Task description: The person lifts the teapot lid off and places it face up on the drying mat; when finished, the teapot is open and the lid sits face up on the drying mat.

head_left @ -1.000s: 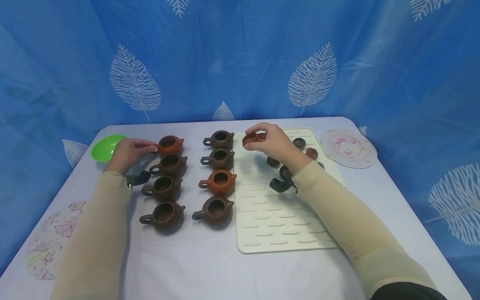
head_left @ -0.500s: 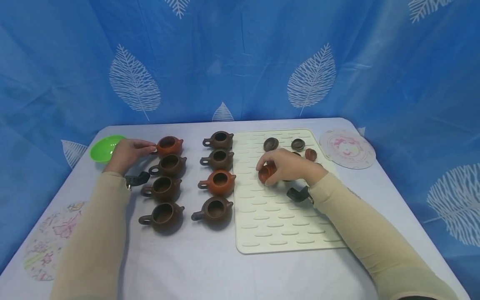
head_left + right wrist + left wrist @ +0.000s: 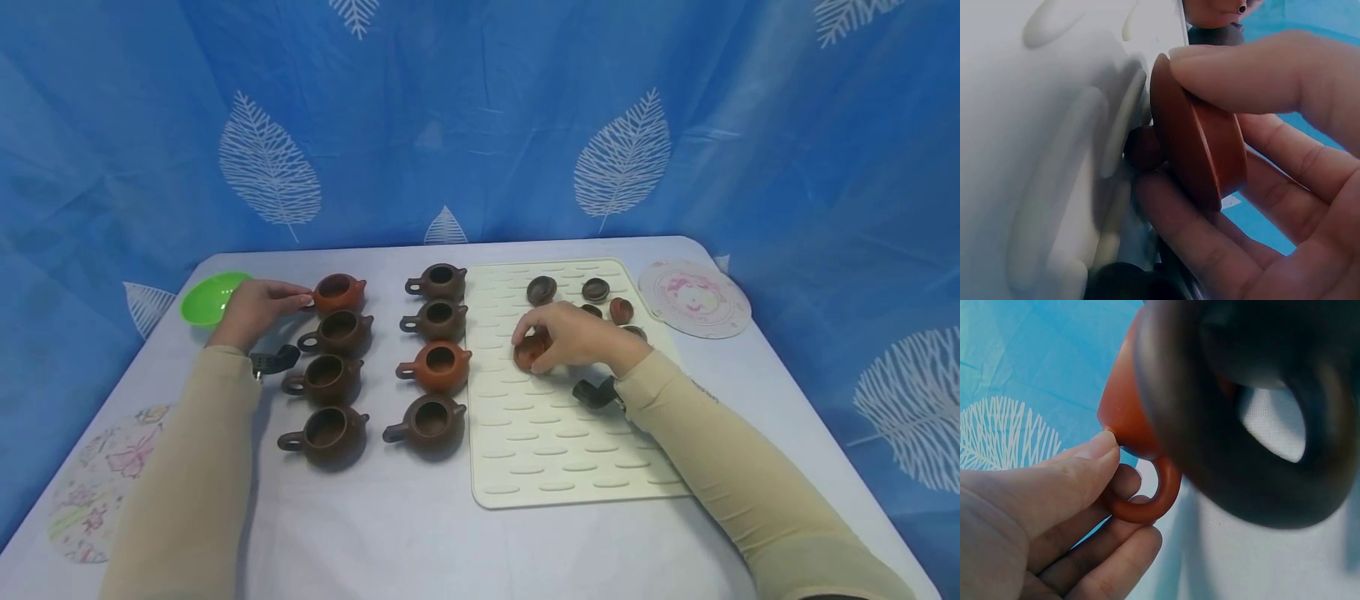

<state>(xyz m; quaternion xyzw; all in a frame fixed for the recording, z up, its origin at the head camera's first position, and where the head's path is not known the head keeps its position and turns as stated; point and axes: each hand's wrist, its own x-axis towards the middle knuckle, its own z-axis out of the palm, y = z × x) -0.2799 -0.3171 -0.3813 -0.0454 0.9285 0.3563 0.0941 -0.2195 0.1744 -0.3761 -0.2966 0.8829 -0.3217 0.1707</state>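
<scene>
My left hand point(image 3: 253, 315) pinches the handle point(image 3: 1163, 503) of the orange-red teapot point(image 3: 341, 305) at the back of the left column. That teapot has no lid on it. In the left wrist view a dark teapot point(image 3: 1169, 419) looms blurred in front. Over the cream mat point(image 3: 525, 450), my right hand point(image 3: 581, 337) grips a reddish-brown teapot lid point(image 3: 1188, 137) by its rim between thumb and fingers. The lid is upside down, its knob point(image 3: 1144, 148) right at the mat's raised ridges. In the head view the fingers cover part of it.
Several lidless teapots point(image 3: 433, 425) stand in two columns left of the mat. Loose lids, among them a dark one point(image 3: 542, 290) and a reddish one point(image 3: 621, 311), lie on the mat's far part. A green bowl point(image 3: 201, 304) and a pink round placemat point(image 3: 696, 298) flank them.
My right hand has carried the reddish lid from the mat's back left edge toward me and down to the mat, uncovering a dark lid. My left hand stays on the teapot handle.
</scene>
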